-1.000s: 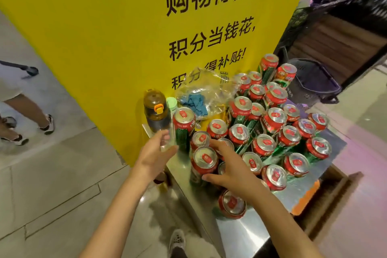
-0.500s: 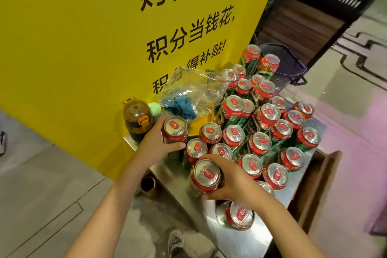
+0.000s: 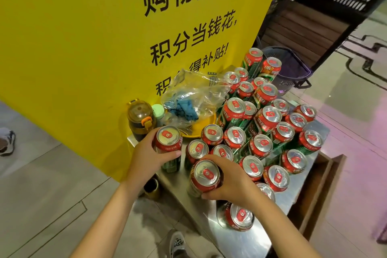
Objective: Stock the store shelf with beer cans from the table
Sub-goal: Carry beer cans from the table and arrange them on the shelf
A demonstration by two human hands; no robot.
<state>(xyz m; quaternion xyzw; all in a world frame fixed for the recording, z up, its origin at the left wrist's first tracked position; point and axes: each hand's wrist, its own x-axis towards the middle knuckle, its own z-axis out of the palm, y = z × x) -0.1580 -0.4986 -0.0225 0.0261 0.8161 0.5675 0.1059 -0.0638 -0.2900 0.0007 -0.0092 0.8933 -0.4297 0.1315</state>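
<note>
Several red-and-green beer cans [image 3: 268,119] with silver tops crowd a steel table [image 3: 236,241]. My left hand [image 3: 148,157] grips one upright can [image 3: 168,140] at the table's left end, fingers and thumb wrapped round its side. My right hand [image 3: 232,182] grips another can [image 3: 206,176] near the front edge, thumb below and fingers over the far side. One more can [image 3: 238,217] stands alone close to me under my right wrist. No store shelf is in view.
A yellow sign board [image 3: 104,37] stands right behind the table. A brown bottle [image 3: 140,119], a green-capped bottle [image 3: 158,111] and a plastic bag [image 3: 192,96] with blue cloth sit at the table's back left. A dark basket [image 3: 287,67] stands beyond the cans. My shoe [image 3: 178,245] is below.
My left hand reached from beside the brown bottle onto the left can and closed round it. My right hand wrapped tighter round the front can. The camera moved closer.
</note>
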